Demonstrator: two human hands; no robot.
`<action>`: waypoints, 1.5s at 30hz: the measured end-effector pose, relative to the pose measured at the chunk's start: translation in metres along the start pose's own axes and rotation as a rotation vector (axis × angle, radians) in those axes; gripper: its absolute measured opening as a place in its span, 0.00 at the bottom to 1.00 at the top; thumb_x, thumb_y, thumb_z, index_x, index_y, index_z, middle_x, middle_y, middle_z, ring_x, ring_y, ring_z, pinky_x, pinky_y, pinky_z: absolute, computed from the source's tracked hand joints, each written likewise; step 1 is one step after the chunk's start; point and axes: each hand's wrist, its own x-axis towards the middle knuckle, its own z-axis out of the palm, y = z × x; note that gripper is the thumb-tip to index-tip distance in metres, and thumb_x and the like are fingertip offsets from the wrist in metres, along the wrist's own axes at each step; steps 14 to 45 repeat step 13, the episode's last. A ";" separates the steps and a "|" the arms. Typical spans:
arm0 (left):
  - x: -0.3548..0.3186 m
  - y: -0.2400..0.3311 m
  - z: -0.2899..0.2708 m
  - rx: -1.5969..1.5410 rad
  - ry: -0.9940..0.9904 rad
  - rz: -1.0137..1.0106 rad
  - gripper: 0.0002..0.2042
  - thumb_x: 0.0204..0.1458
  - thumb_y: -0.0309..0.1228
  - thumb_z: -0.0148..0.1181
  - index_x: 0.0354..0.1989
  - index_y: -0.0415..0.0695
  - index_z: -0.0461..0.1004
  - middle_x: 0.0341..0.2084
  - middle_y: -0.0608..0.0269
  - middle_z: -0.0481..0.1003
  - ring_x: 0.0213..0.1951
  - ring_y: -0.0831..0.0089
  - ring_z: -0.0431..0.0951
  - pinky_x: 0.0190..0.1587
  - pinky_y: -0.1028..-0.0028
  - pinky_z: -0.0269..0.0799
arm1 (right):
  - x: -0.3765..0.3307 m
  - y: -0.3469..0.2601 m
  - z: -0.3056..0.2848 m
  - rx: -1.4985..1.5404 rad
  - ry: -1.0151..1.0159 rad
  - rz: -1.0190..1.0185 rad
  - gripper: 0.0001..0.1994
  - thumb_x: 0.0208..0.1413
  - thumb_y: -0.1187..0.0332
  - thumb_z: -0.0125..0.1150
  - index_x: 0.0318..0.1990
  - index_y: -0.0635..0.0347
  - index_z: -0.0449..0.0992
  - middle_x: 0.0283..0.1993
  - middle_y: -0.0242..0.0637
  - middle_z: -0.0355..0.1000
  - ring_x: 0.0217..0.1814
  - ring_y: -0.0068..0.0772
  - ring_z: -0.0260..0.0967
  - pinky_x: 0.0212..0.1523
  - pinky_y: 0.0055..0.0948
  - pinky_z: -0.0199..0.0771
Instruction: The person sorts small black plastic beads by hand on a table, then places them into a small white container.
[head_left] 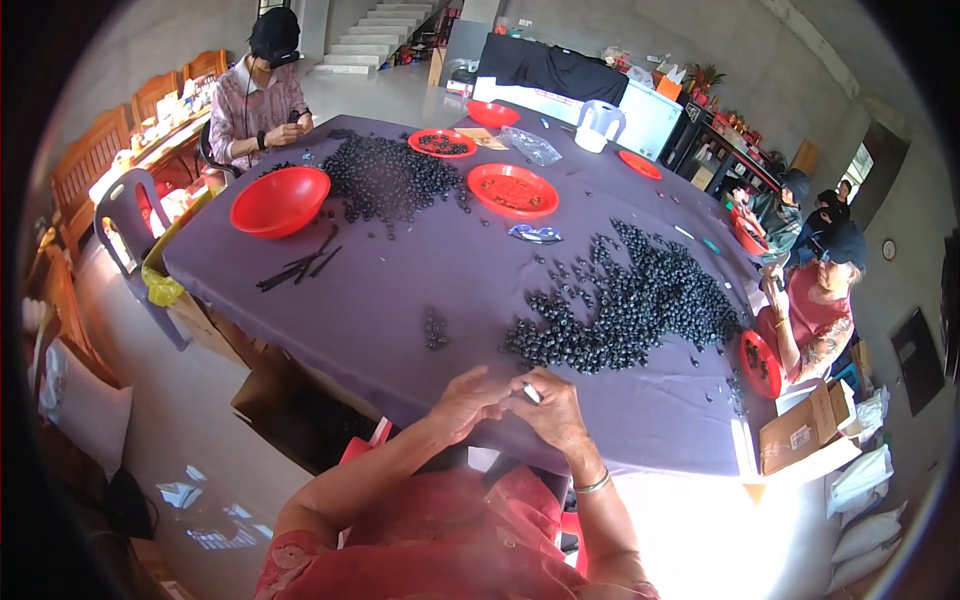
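Note:
My hands meet over the near edge of the purple-covered table (440, 300). In my right hand (556, 412) is a short, slim tool with a whitish end (531, 393); its other end is hidden by my fingers. The fingers of my left hand (474, 398) are bent in close against the right hand, and whatever they pinch is too small or hidden to make out. Just beyond my hands spreads a big heap of dark, round, nut-like pieces (630, 300). A smaller cluster of the same pieces (435, 328) lies ahead of my left hand.
Another dark heap (385, 180) lies far left, beside a red bowl (280, 200) and dark sticks (300, 262). A red dish with small bits (512, 190) stands mid-table. One person (262, 95) sits far left, others (815, 310) at right. A cardboard box (805, 430) adjoins the right edge.

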 end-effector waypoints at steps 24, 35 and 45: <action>-0.010 0.128 0.039 0.198 -0.010 0.374 0.14 0.59 0.37 0.54 0.22 0.46 0.64 0.15 0.70 0.62 0.18 0.81 0.61 0.22 0.77 0.57 | -0.010 0.026 -0.030 -0.488 -0.012 0.142 0.11 0.41 0.65 0.66 0.31 0.61 0.78 0.31 0.45 0.73 0.30 0.48 0.73 0.31 0.39 0.74; -0.010 0.128 0.039 0.198 -0.010 0.374 0.14 0.59 0.37 0.54 0.22 0.46 0.64 0.15 0.70 0.62 0.18 0.81 0.61 0.22 0.77 0.57 | -0.010 0.026 -0.030 -0.488 -0.012 0.142 0.11 0.41 0.65 0.66 0.31 0.61 0.78 0.31 0.45 0.73 0.30 0.48 0.73 0.31 0.39 0.74; -0.010 0.128 0.039 0.198 -0.010 0.374 0.14 0.59 0.37 0.54 0.22 0.46 0.64 0.15 0.70 0.62 0.18 0.81 0.61 0.22 0.77 0.57 | -0.010 0.026 -0.030 -0.488 -0.012 0.142 0.11 0.41 0.65 0.66 0.31 0.61 0.78 0.31 0.45 0.73 0.30 0.48 0.73 0.31 0.39 0.74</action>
